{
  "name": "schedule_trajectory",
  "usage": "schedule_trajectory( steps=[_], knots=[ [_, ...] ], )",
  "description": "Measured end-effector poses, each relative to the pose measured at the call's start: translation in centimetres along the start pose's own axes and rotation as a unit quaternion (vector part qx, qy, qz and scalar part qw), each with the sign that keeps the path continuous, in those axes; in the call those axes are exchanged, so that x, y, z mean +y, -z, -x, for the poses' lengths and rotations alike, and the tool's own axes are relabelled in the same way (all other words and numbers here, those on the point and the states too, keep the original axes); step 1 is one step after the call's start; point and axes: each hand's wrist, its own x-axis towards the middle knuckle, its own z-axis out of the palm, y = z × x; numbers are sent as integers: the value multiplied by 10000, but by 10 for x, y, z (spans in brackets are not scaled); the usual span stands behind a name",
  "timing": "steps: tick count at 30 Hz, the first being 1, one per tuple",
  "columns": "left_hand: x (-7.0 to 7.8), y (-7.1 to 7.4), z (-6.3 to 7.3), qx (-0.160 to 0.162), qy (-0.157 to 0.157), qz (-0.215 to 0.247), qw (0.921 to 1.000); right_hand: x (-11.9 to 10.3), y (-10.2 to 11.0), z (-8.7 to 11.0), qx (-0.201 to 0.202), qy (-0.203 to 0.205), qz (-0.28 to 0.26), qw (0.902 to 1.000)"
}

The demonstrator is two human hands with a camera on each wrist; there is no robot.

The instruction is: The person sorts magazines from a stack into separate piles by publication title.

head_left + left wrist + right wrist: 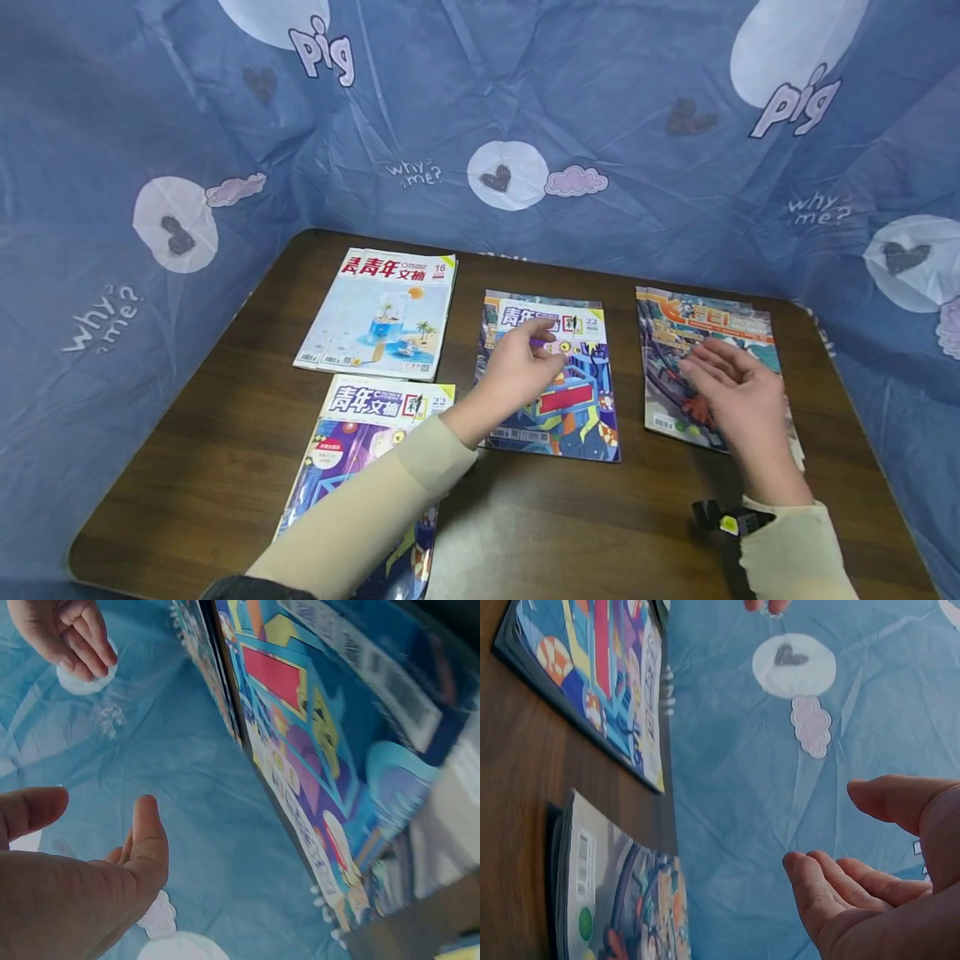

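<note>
My left hand (pixel 519 371) is over the middle pile, whose top magazine (pixel 573 425) has a purple and blue cover. Its fingers are loosely bent with nothing between them; in the left wrist view thumb and fingers (pixel 148 836) stand apart. My right hand (pixel 742 400) hovers over the right pile, topped by a comic-style magazine (pixel 667 383) with orange lettering. Nothing is in that hand; its thumb and fingers (pixel 817 892) are spread apart in the right wrist view. Neither hand appears to touch a cover.
At the back left lie overlapping magazines with a pale blue summery cover (pixel 397 325). In front of them, another purple magazine (pixel 352 433) is partly hidden under my left sleeve (pixel 375 517). Everything lies on a dark wooden table (pixel 555 533), with a blue patterned cloth (pixel 600 100) around it.
</note>
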Motion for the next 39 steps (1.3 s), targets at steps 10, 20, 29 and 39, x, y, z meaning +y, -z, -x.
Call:
schedule_trajectory(
  steps=[10,20,29,39],
  knots=[
    [-13,25,16,335,-181,-254,9990,-2,-17,13,-155,179,105,9997],
    [-21,45,28,684,-303,-77,9972,-3,-28,19,-333,343,-34,9989],
    [-29,55,31,952,-122,20,9954,3,-37,22,-399,480,65,9980],
    [-36,64,33,938,-18,68,9956,3,-44,26,-456,280,200,9984]
  ],
)
